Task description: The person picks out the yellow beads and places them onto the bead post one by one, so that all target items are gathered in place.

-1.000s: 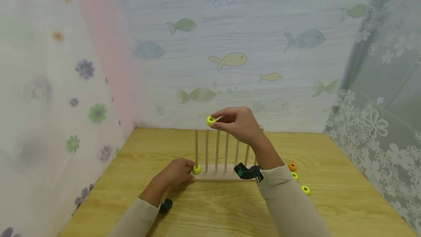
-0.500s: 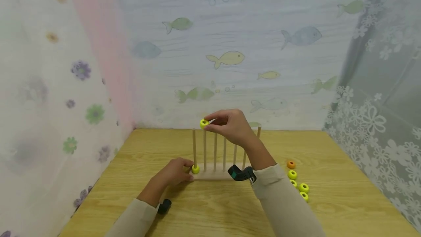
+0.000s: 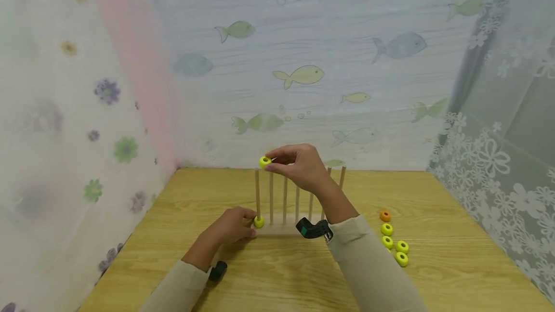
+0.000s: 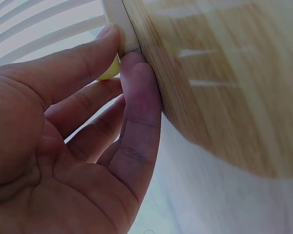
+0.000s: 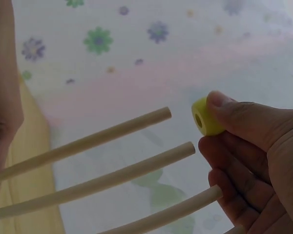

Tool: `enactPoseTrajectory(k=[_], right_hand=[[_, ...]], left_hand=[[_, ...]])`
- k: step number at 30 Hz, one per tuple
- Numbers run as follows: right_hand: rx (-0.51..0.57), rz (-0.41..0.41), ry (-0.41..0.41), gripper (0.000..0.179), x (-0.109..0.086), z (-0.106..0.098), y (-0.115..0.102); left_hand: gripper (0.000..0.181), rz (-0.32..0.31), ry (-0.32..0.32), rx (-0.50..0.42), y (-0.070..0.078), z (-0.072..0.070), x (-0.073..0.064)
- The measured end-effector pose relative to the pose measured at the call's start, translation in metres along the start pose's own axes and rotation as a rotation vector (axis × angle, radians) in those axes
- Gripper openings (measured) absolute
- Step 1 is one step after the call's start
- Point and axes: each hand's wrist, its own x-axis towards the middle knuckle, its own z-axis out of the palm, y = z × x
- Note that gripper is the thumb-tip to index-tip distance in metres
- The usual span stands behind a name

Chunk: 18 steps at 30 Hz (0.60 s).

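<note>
Between thumb and fingertips my right hand (image 3: 303,167) pinches a yellow bead (image 3: 265,162) above the tops of the leftmost pegs. The right wrist view shows the bead's hole (image 5: 199,120) facing the peg ends, with a gap between. A wooden peg rack (image 3: 277,229) stands on the table, several upright dowels in its flat base. One yellow bead (image 3: 258,222) sits at the foot of the leftmost peg (image 3: 257,191). My left hand (image 3: 231,226) grips the left end of the base, thumb and fingers about its edge (image 4: 129,29).
To the right on the wooden table (image 3: 269,278) lie several yellow beads (image 3: 402,259) and one orange bead (image 3: 385,215). One yellow bead is partly hidden by the right sleeve (image 3: 373,264). Patterned curtains (image 3: 303,37) surround the table at the back and sides.
My right hand has moved left with the yellow bead, from over the second and third pegs towards the leftmost one. More loose beads show beside the right sleeve. My left hand stays put.
</note>
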Motion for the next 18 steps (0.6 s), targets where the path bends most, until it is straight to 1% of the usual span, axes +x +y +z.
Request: enactPoseTrajectory(k=[6, 11, 18], right_hand=[[-0.004, 0.02, -0.025, 0.024, 0.0017, 0.0039, -0.0023], [-0.024, 0.026, -0.038, 0.025, 0.0044, 0.006, -0.0042], [-0.004, 0.031, -0.044, 0.023, 0.0044, 0.0082, -0.0052]], left_hand=[[0.052, -0.007, -0.008, 0.027, 0.0019, -0.0007, 0.0002], [0.049, -0.002, -0.003, 0.024, 0.0026, -0.0023, -0.0007], [0.049, -0.008, -0.006, 0.032, 0.0047, -0.0032, -0.0005]])
